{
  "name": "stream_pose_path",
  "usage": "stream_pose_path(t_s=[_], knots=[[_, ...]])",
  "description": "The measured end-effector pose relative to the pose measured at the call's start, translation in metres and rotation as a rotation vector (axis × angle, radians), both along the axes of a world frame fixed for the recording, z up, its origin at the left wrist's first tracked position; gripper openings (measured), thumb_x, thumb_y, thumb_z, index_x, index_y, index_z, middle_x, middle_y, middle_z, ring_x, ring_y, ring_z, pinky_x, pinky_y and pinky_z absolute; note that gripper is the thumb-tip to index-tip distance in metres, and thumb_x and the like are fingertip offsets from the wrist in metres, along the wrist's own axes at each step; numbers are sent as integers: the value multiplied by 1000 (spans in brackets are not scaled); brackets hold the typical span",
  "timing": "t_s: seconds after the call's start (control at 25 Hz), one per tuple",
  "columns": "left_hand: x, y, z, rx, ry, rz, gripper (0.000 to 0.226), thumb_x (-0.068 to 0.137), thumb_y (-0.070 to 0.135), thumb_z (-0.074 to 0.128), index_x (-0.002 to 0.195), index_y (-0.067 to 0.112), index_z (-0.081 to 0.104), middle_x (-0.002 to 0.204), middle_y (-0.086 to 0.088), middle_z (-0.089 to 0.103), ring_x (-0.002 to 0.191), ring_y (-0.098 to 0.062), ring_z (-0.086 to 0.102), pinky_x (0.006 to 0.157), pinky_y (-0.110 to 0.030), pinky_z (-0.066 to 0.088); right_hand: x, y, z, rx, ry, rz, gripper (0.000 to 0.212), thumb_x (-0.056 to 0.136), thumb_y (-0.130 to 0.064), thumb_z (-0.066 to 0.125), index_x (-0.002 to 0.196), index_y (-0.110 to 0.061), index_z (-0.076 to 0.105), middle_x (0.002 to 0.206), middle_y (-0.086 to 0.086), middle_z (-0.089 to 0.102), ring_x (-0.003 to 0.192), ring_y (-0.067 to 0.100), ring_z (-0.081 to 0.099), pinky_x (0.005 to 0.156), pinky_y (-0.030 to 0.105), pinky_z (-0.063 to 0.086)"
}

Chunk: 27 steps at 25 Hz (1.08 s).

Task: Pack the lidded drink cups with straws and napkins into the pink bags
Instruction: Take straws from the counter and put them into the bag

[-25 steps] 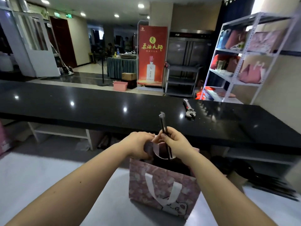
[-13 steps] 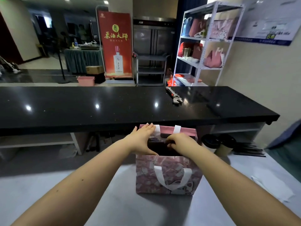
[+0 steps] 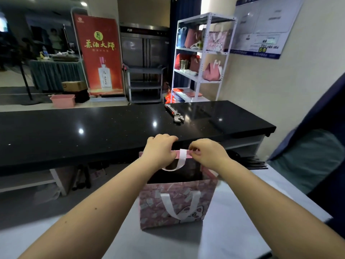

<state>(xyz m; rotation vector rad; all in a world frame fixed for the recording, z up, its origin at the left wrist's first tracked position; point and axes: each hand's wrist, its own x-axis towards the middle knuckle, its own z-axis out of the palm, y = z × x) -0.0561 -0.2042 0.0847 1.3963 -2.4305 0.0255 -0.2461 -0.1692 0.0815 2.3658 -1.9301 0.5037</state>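
Head view: our left hand [image 3: 160,148] and right hand [image 3: 207,154] grip the far rim of the pink patterned paper bag [image 3: 177,204]; next, probably, closing it.

We stood in a shop or catering hall: a long black counter [image 3: 93,131] crossed mid-frame, a red liquor banner [image 3: 99,53] and steel refrigerator [image 3: 144,47] stood upper centre, and white shelving [image 3: 204,57] with pink bags [image 3: 212,71] filled the upper right.

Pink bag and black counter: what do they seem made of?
Pink bag looks like matte paper or non-woven fabric; walls stand stiff, handles flat white ribbon. Black counter: polished stone or similar, glossy, mirroring ceiling lights as sharp spots.
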Motion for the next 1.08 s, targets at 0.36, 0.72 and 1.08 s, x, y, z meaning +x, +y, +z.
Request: stream_pose_path(t_s=[0.36,0.72,1.08], knots=[[-174,23,80,-212,156,-194,38,82,30,59,119,24,60,113,-4,58,112,-29,49,88,-42,44,-163,78,58,-414,-76,-147,15,81,-16,69,96,-13,70,93,3,69,90,27,61,77,39,51],[-394,94,63,-221,155,-316,40,86,37,56,124,26,55,118,-2,56,113,-27,48,87,-40,40,-350,172,55,-392,-69,-333,18,83,-18,68,101,-17,69,100,-2,67,98,20,56,85,35,47],[-487,104,-51,22,15,-274,37,87,37,54,122,27,53,121,2,54,116,-24,46,91,-39,36,-455,186,-40,-93,-103,-383,25,87,-24,63,112,-19,65,114,-3,63,108,21,51,93,37,43]])
